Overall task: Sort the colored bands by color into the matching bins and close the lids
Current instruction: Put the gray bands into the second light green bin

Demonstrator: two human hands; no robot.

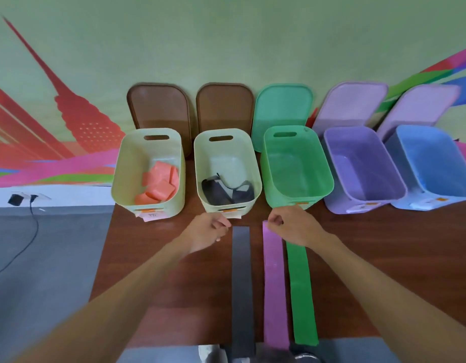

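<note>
Three long bands lie side by side on the brown table (153,258): a dark grey band (242,289), a purple band (275,289) and a green band (302,294). My left hand (208,230) hovers just left of the grey band's far end, fingers curled, nothing visibly in it. My right hand (292,226) is curled at the far end of the purple band, fingertips touching or pinching it. Five open bins stand in a row: a cream bin (121,174) with orange bands (158,184), a cream bin (200,163) with dark bands (226,192), a green bin (323,163), a purple bin (389,163) and a blue bin (441,148).
Lids lean against the wall behind the bins: two brown lids (158,106) (224,106), a green lid (281,106) and two lilac lids (349,103) (418,106). The table's left edge drops to a grey floor (43,258) with a black cable (30,237).
</note>
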